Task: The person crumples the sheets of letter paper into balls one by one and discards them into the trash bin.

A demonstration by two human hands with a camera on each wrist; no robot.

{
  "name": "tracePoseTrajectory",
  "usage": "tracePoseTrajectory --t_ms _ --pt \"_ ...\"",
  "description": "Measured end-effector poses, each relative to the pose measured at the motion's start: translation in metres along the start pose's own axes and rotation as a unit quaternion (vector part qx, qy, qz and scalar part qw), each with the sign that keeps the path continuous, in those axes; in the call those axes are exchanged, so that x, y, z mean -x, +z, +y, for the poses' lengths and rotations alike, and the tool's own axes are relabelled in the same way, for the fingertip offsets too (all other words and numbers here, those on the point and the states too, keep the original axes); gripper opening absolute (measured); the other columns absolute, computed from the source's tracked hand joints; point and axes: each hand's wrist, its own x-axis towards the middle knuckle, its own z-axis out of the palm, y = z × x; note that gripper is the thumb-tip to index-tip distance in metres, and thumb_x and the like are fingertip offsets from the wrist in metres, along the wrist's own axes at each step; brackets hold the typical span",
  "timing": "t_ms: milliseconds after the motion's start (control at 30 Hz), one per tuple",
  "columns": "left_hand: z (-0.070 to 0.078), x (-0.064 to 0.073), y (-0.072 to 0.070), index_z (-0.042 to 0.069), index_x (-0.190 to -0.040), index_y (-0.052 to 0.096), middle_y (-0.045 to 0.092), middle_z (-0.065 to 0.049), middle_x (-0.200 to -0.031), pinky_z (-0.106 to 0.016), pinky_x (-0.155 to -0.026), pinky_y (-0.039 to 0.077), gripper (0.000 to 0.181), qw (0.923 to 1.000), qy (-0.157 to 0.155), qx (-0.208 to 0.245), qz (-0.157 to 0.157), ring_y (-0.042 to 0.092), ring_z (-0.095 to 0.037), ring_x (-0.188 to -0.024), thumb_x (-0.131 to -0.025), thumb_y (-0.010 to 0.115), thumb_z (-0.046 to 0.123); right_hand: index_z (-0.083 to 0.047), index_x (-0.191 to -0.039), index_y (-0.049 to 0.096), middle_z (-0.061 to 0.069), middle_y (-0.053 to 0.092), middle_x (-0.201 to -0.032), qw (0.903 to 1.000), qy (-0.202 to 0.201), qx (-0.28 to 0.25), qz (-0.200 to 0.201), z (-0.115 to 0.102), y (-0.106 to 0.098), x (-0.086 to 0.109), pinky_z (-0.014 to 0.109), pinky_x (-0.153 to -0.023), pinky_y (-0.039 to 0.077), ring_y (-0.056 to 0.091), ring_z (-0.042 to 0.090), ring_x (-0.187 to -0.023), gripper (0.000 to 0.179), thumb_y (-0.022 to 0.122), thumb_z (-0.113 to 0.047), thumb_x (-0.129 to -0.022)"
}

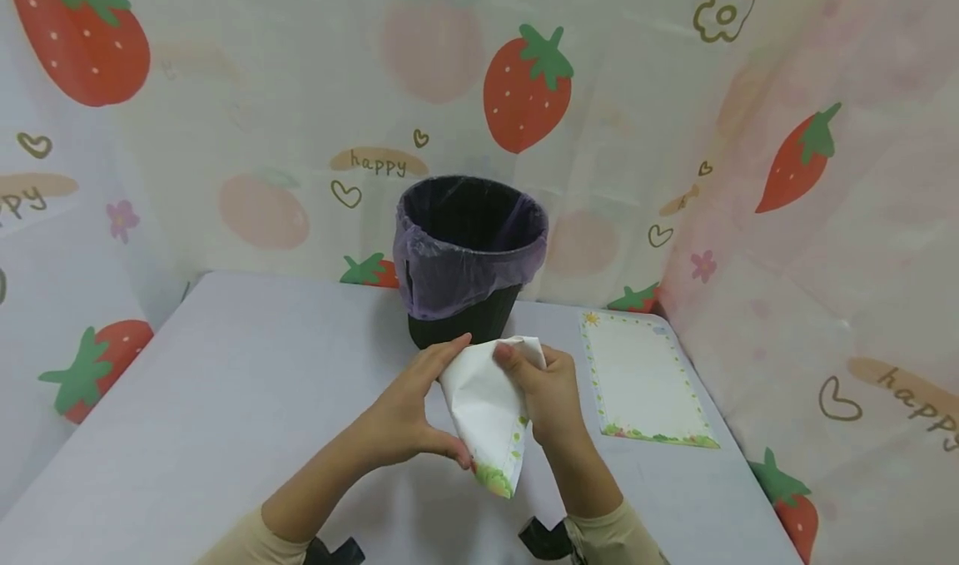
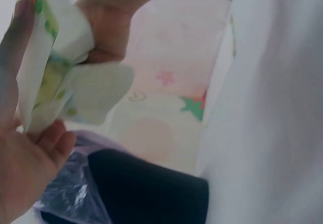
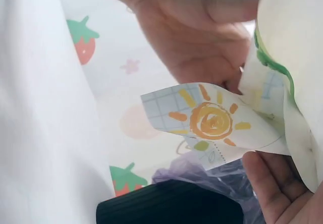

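Observation:
Both hands hold a folded sheet of white paper above the table, in front of the bin. Green leaves run along its printed border, and a drawn sun shows on a curled corner of the paper in the right wrist view. My left hand has its thumb at the lower left edge and its fingers round the upper left side. My right hand pinches the top right part, thumb on the front face and fingers behind, hidden in the head view.
A black bin with a purple liner bag over its rim stands just beyond the hands. To the right, a second bordered sheet lies flat on the white table. Strawberry-patterned curtains surround the table at back and sides.

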Motion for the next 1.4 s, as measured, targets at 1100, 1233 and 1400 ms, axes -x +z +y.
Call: tracePoseTrajectory --t_ms 1100,1233,1400 --pt "-0.001 -0.003 0.025 0.022 -0.111 0.077 0.076 0.007 -0.096 -0.027 -0.067 0.059 0.045 0.9693 -0.084 0.089 0.213 0.067 -0.014 -0.080 -0.070 0.093 0.034 0.002 -0.096 0.073 0.006 0.072 -0.082 0.9971 -0.062 0.038 -0.024 0.010 0.021 0.010 0.027 -0.063 0.057 0.066 0.014 -0.073 0.024 0.084 -0.018 -0.086" --pt "-0.001 -0.004 0.019 0.014 -0.101 0.079 0.078 -0.001 -0.095 -0.028 -0.069 0.060 0.034 0.9614 -0.110 0.178 0.179 0.071 -0.016 -0.082 -0.072 0.093 0.024 0.005 -0.094 0.073 0.004 0.071 -0.079 0.9958 -0.080 0.033 -0.030 0.010 0.022 0.012 0.026 -0.061 0.057 0.065 0.012 -0.071 0.023 0.080 -0.017 -0.090" --pt "-0.003 -0.004 0.011 0.010 -0.123 0.071 0.072 -0.011 -0.114 -0.027 -0.079 0.061 0.053 0.9618 -0.101 0.231 0.106 0.070 -0.020 -0.094 -0.077 0.089 0.029 0.007 -0.092 0.073 0.004 0.071 -0.078 0.9933 -0.109 0.032 -0.020 0.007 0.018 0.011 0.026 -0.061 0.058 0.066 0.013 -0.069 0.021 0.077 -0.014 -0.092"
